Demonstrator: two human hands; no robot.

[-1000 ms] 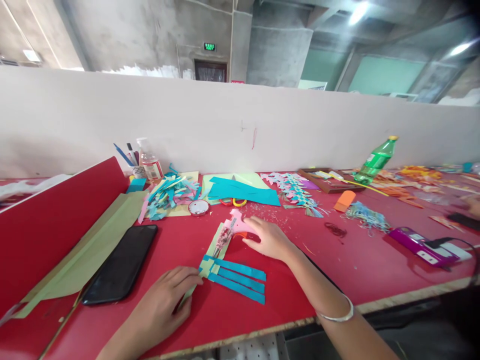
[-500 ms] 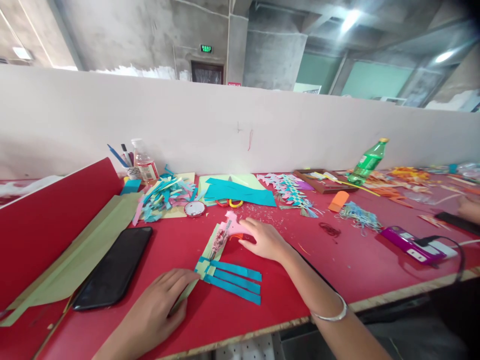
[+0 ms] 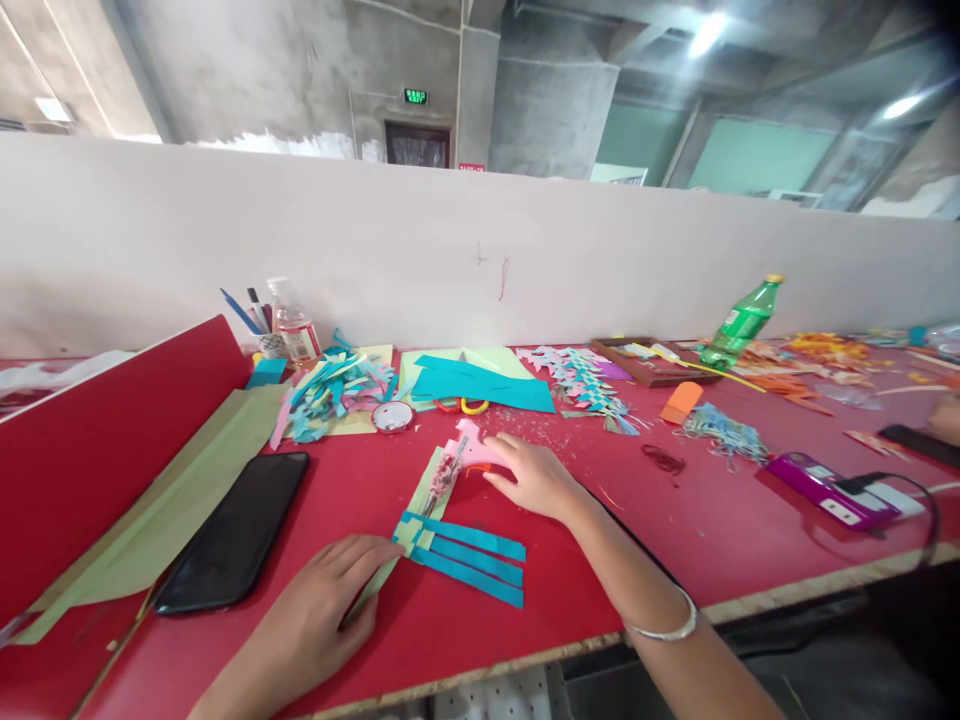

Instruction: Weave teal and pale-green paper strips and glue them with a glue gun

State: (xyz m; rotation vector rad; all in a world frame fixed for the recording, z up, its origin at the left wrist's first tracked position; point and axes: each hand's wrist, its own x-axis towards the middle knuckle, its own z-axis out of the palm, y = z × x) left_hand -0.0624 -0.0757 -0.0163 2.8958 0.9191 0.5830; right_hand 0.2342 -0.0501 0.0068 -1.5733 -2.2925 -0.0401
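Note:
A pale green paper strip [image 3: 424,483] lies aslant on the red table, with several blue paper strips [image 3: 474,572] woven through its lower part and fanned out to the right. My left hand [image 3: 326,605] presses the strip's lower end, its fingers closed at the edge. In my right hand [image 3: 534,474] is a pink hot glue gun [image 3: 469,446], gripped by its handle with the nozzle pointing down at the weave. The nozzle tip sits at or just above the blue strips; whether it touches cannot be told. Part of the trigger is hidden by my fingers.
A black phone [image 3: 236,530] lies left, near green paper sheets [image 3: 176,510]. Behind are paper scraps [image 3: 337,385], a tape roll [image 3: 392,417], blue sheets [image 3: 480,384] and a woven piece [image 3: 585,385]. Rightward stand a green bottle [image 3: 744,325] and a purple power strip [image 3: 829,490].
The whole view has shifted very slightly. Both hands, the glue gun and the paper strips stay in nearly the same places relative to one another.

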